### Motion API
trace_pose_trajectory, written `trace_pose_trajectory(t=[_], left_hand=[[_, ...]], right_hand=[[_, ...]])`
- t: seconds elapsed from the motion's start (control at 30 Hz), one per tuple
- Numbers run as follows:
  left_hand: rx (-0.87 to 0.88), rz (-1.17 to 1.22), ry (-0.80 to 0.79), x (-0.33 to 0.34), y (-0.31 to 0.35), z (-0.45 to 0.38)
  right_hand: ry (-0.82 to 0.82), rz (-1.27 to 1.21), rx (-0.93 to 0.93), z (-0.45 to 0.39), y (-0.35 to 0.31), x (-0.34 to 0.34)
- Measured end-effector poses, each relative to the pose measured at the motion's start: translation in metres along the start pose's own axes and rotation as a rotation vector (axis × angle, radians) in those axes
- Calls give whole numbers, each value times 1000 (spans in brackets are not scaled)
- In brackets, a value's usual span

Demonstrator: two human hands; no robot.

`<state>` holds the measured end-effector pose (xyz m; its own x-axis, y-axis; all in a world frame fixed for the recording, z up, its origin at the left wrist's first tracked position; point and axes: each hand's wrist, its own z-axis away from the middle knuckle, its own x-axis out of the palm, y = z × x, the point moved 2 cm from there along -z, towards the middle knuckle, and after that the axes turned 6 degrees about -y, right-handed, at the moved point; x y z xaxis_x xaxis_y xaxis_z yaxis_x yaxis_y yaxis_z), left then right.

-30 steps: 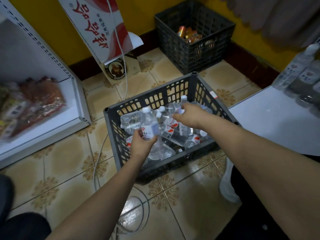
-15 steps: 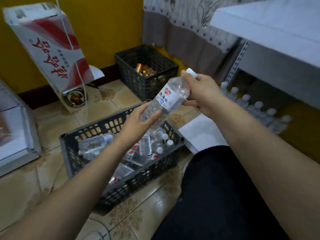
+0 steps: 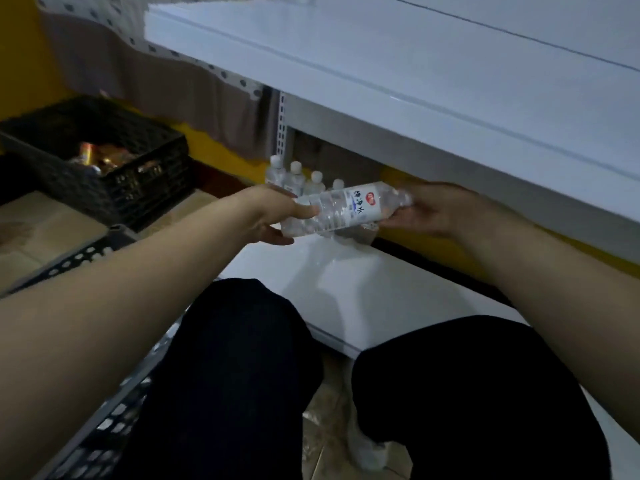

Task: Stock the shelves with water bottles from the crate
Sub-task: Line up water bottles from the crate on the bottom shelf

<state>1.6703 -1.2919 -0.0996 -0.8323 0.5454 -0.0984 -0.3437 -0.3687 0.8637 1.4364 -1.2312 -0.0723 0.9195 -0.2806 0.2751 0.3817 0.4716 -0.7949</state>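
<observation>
A clear water bottle [image 3: 346, 209] with a white label lies sideways in the air, just above the white bottom shelf [image 3: 363, 292]. My left hand [image 3: 270, 216] grips its base end, thumb on top and fingers underneath. My right hand [image 3: 440, 213] holds the cap end, which is hidden in my fingers. Several stocked bottles [image 3: 296, 176] stand upright at the back left of that shelf, right behind the held bottle. The grey crate [image 3: 79, 254] shows only as a rim at the lower left, with its contents out of sight.
A wide white upper shelf [image 3: 415, 81] overhangs the bottom shelf closely. A black crate [image 3: 114, 161] with cans stands on the floor at the left, by the yellow wall. My knees [image 3: 242, 358] in dark trousers fill the foreground in front of the shelf edge.
The bottle was lifted out of the crate with both hands and carried right, now lying sideways over the bottom shelf. My view swung from the crate to the shelves.
</observation>
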Motion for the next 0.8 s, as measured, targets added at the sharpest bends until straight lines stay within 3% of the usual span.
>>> trace_pose_trajectory(t=[0.23, 0.33, 0.47, 0.53, 0.67, 0.8], left_hand=[[44, -236, -184, 76, 35, -64], [78, -618, -157, 84, 27, -107], [130, -1017, -37, 85, 3, -156], [146, -1095, -54, 83, -12, -171], [78, -1156, -104, 74, -33, -188], [188, -1163, -88, 83, -37, -197]], right_hand=[[217, 123, -205, -29, -19, -105], [364, 196, -333, -61, -21, -123], [657, 887, -418, -118, -16, -127], [676, 1068, -394, -147, -11, -134], [681, 982, -282, -191, -9, -155], [667, 1110, -271, -221, -6, -161]])
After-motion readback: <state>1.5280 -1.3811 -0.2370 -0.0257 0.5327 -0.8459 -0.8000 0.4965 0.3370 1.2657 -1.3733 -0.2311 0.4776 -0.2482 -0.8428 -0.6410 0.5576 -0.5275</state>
